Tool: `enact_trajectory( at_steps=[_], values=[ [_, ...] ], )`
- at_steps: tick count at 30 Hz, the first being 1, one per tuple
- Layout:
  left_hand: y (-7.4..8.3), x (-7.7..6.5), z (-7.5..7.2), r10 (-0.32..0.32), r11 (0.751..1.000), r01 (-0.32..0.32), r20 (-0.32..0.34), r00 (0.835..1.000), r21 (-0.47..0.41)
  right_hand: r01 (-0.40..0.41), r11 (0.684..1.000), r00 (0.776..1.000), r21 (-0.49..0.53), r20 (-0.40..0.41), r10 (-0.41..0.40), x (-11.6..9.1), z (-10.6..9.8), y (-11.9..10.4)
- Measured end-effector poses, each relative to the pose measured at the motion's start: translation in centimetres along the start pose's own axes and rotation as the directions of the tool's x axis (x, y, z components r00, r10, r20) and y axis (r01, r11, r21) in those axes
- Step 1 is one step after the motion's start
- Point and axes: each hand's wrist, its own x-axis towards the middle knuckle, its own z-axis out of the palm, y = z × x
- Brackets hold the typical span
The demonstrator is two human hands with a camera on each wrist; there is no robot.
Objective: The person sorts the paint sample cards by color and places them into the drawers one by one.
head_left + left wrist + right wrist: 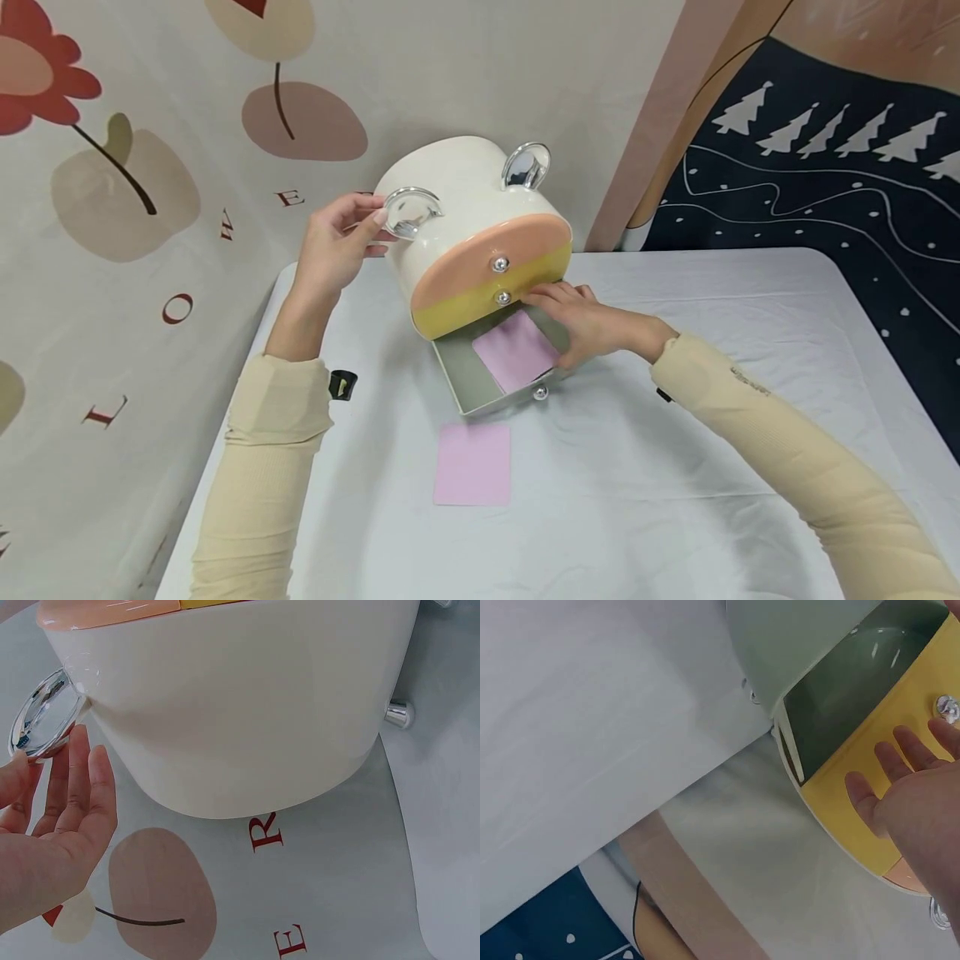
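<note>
A white rounded drawer cabinet [457, 179] with silver ears stands tilted to view at the table's back. My left hand [341, 243] pinches the edge of its left silver ear [411, 212] between thumb and fingers. The bottom green drawer [453, 375] is pulled out, and a pink paper square [516, 352] lies inside. Over that drawer's right side is my right hand [588, 321], its fingertips by the yellow drawer front [870, 765] and its thumb near the drawer rim. The right wrist view shows those fingers loosely spread, gripping nothing.
Another pink paper square [472, 465] lies on the white-covered table [675, 500] in front of the drawer. A printed cloth [465, 67] hangs directly behind the cabinet. The second silver ear [527, 165] sticks up on the right.
</note>
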Motion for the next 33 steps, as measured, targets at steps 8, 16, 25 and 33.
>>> enact_trajectory(
  at_steps=[8,16,25,33],
  values=[
    [0.2,-0.1,0.0,0.004,1.0,-0.004,0.003,1.0,0.003,-0.016,0.999,0.998,0.052,-0.061,0.019,-1.7,0.6,-1.2],
    [0.0,0.1,0.0,0.029,0.999,-0.029,0.0,1.0,-0.044,0.055,0.998,0.998,0.026,-0.042,-0.054,-4.0,2.5,-4.4],
    [-0.1,0.1,0.0,0.026,0.999,-0.026,-0.001,1.0,-0.039,0.11,0.993,0.992,0.05,0.059,-0.113,-5.2,6.6,-7.5],
    [-0.1,0.1,0.1,0.017,1.0,-0.017,-0.003,1.0,-0.016,0.057,0.998,0.996,-0.029,0.067,-0.055,-4.8,10.7,-8.5]
  ],
)
